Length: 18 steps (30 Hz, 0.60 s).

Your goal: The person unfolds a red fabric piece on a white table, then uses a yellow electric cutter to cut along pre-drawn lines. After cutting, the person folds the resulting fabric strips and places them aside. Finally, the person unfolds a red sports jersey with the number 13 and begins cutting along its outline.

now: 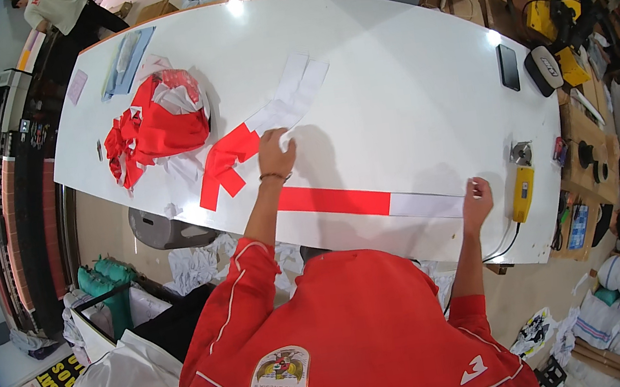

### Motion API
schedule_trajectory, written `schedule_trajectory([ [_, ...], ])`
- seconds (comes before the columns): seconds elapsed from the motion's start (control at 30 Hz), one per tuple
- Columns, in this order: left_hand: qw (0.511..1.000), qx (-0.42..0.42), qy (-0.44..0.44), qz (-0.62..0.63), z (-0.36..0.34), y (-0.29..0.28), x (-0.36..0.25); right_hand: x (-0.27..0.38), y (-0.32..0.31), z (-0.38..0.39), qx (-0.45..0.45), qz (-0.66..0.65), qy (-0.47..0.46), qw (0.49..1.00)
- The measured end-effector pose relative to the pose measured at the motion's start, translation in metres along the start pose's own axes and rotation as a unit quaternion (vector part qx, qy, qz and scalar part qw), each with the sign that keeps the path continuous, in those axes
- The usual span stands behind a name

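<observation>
My left hand [277, 153] is closed over the table, with a small white piece of cloth [286, 140] showing between thumb and fingers. Just beyond it lie overlapping red-and-white fabric strips [229, 153], their red ends toward the left and white ends pointing away. A single long red-and-white strip [342, 198] is laid flat along the near side of the table. Its white end reaches my right hand [477, 203], whose fingers are curled closed at that end. My left forearm borders the strip's red end.
A crumpled heap of red and white cloth [165, 119] sits on the white table [408, 100] at left. Blue folded packets [127, 65] lie behind it. To the right are a yellow corded cutter [521, 191], a phone [509, 67] and a dark case [544, 70]. Another person [62, 10] stands far left.
</observation>
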<state>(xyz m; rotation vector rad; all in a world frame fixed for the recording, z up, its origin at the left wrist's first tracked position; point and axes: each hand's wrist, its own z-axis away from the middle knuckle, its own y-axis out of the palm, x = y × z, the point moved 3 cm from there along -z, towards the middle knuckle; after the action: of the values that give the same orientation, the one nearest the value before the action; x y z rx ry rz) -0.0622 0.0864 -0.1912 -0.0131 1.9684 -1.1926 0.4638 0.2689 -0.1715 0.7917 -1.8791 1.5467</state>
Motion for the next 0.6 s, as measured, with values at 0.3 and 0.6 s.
schedule_trajectory([
  [0.3,0.988,0.124,0.015,-0.086,-0.038,0.086,-0.069,0.105,0.115,0.027,0.298,-0.142,-0.009,0.944],
  [0.6,0.958,0.238,0.160,0.018,0.066,0.059,-0.111,0.139,0.192,0.012,0.230,0.020,-0.183,0.956],
])
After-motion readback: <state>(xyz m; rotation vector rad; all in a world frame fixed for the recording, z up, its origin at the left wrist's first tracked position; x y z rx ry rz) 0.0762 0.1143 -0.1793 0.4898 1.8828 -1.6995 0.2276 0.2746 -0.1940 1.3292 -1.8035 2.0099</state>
